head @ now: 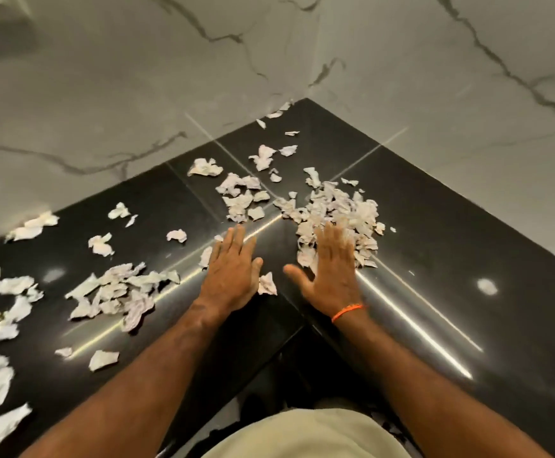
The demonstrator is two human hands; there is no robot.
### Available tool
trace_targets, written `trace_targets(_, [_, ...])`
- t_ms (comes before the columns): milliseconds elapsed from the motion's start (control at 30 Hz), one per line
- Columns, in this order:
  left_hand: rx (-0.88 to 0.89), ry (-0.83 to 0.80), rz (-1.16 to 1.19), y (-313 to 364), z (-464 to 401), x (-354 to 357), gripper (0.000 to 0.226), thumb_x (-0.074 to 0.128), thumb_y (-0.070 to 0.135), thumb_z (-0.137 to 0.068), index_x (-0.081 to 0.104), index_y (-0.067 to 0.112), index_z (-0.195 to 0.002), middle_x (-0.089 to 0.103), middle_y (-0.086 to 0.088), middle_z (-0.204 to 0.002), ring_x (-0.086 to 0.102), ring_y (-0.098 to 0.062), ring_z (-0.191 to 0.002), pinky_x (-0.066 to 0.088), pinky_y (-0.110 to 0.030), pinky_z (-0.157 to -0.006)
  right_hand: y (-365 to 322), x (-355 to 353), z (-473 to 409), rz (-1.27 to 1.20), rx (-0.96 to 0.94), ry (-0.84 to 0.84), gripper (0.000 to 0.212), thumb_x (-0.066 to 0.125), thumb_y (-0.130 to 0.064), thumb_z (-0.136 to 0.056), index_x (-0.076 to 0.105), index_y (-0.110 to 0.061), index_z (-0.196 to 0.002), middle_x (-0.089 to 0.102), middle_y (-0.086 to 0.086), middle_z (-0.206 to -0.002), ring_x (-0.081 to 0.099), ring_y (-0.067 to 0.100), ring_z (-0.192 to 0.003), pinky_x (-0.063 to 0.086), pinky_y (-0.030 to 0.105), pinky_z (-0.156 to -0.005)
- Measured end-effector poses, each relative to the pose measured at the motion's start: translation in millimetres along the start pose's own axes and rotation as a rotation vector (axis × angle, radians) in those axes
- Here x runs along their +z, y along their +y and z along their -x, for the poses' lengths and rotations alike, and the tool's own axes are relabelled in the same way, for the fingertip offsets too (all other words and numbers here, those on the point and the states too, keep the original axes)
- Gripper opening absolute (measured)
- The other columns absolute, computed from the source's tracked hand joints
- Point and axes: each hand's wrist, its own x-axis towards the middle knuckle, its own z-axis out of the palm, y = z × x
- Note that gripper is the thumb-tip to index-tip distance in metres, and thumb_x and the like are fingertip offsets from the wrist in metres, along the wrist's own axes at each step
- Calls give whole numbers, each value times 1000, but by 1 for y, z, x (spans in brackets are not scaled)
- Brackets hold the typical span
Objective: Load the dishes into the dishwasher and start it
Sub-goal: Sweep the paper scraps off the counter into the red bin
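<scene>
While both flat, unclenched hands, left hand [233,269] and right hand [330,269], press the glossy black stone counter [451,246], torn white paper scraps [332,209] could scatter floorward; apparently no dishes or dishwasher visible.

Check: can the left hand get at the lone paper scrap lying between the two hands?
Probably yes. The left hand lies flat beside the paper scrap, its thumb almost touching it, with only bare black counter around.
</scene>
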Motion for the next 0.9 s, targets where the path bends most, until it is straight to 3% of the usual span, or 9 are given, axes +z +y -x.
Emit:
trace_targets(133, [-132,90,23,-11,33,1,55,44,25,-101,35,16,-154,21,-10,-167,12,-28,-156,11,-51,-125,-34,30,6,142,-226,-162,104,41,-78,-85,16,-9,-159,1,12,-168,-7,30,-154,1,53,-124])
trace_targets(267, [-243,142,12,-19,66,-6,55,45,26,-102,34,15,-155,25,-11,-165,15,-29,-155,10,-49,-126,-27,27,-24,200,-17,-168,82,48,-57,-93,30,-5,-154,17,20,-164,6,39,-153,6,59,-122])
trace_targets(333, [-296,145,-9,-23,84,-10,55,42,29,-103,34,15,-156,25,-12,-165,15,-29,-155,12,-50,-126,-29,23,-35,184,-32,-151,77,46,-52,-96,29,-4,-154,17,19,-164,4,38,-153,4,58,-123])
trace_targets(500, [-452,184,-73,-29,135,-11,53,42,36,-101,43,13,-149,31,-15,-163,21,-31,-153,18,-51,-125,-76,32,-13,12,-289,-164,74,50,-49,-94,32,-8,-153,19,15,-164,3,35,-154,1,55,-124])
trace_targets(700, [-708,247,-97,-45,202,-23,57,50,33,-100,40,13,-152,28,-15,-164,18,-30,-154,16,-53,-125,-153,59,34,-136,-556,-343,72,49,-51,-95,30,-13,-154,17,10,-166,3,29,-155,4,54,-124])
trace_targets(900, [-943,378,-101,-64,266,-24,51,51,26,-100,45,10,-148,34,-15,-161,23,-30,-153,20,-54,-123,-209,63,66,-201,-811,-465,90,42,-74,-89,22,-17,-156,10,9,-167,-3,28,-155,0,53,-124])
